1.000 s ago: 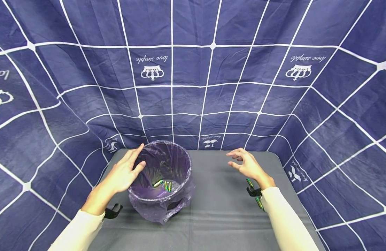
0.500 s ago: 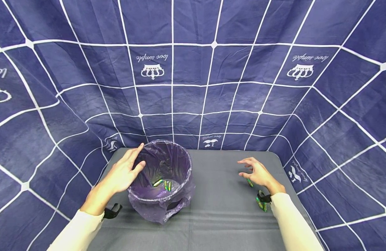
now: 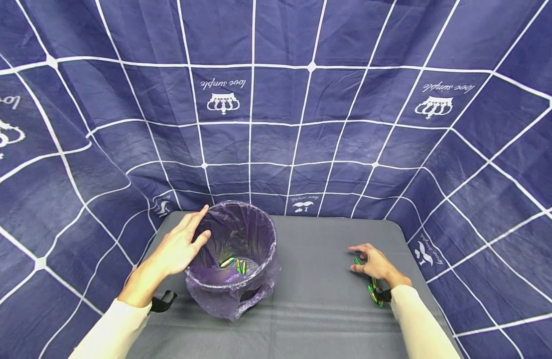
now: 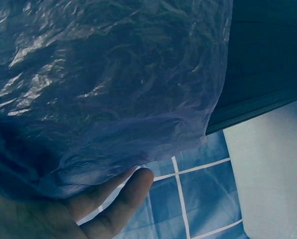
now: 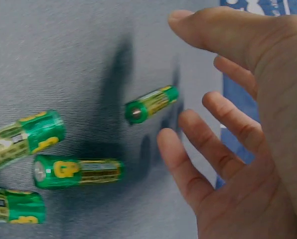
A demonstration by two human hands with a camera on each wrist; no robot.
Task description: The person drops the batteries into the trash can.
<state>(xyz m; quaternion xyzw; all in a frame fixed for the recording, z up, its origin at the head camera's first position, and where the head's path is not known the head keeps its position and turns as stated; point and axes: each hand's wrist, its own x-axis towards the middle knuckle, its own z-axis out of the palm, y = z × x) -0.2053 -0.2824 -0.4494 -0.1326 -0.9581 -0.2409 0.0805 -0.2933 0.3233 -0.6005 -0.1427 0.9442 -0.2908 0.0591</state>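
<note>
The right hand (image 3: 376, 264) has moved outward and lower, towards the loose batteries (image 5: 78, 172) on the grey table (image 3: 312, 304); its thumb and fingers are apart, gripping nothing. The left hand (image 3: 175, 252) rests at the edge of the bin (image 4: 268, 64), fingers straight, perhaps to steady it. A purple bag (image 3: 217, 301) lines the bin, with three more batteries (image 3: 244, 268) at the bottom. White-lined blue cloth (image 3: 276, 142) hangs around the table.
</note>
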